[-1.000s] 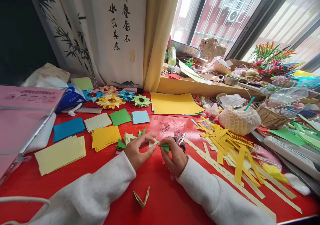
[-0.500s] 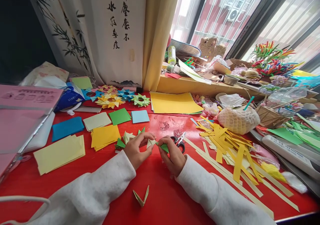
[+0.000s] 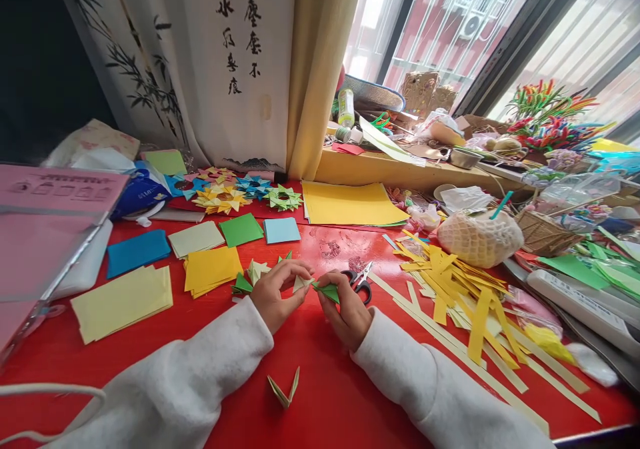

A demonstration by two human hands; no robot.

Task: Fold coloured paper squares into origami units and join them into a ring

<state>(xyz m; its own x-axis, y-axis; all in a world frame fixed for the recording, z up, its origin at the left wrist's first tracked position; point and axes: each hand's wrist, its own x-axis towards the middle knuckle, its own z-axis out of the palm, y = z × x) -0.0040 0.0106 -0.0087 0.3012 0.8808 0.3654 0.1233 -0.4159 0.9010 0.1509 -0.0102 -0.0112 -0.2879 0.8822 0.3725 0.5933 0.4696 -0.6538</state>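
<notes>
Over the middle of the red table, my left hand [image 3: 281,294] pinches a pale cream folded paper piece [image 3: 300,283] between thumb and fingers. My right hand [image 3: 346,307] grips a green folded paper piece [image 3: 329,292]. The two pieces meet tip to tip between my hands; whether they interlock is too small to tell. Behind my left hand lie more folded pieces, a pale one [image 3: 257,272] and a green one [image 3: 243,284], partly covered by the hand. A lone cream folded piece [image 3: 284,392] stands in a V nearer to me. Black-handled scissors [image 3: 360,281] lie just beyond my right hand.
Stacks of blue [image 3: 139,253], yellow [image 3: 212,271] and cream paper [image 3: 123,304] sit at left. Folded paper rings [image 3: 222,198] and yellow sheets [image 3: 353,204] lie at the back. Cut paper strips [image 3: 480,326] spread at right, near a net-wrapped round object [image 3: 479,238].
My hands stay almost in place, still holding the two folded pieces. The green piece has turned slightly in my right hand. The whole view has shifted a little.
</notes>
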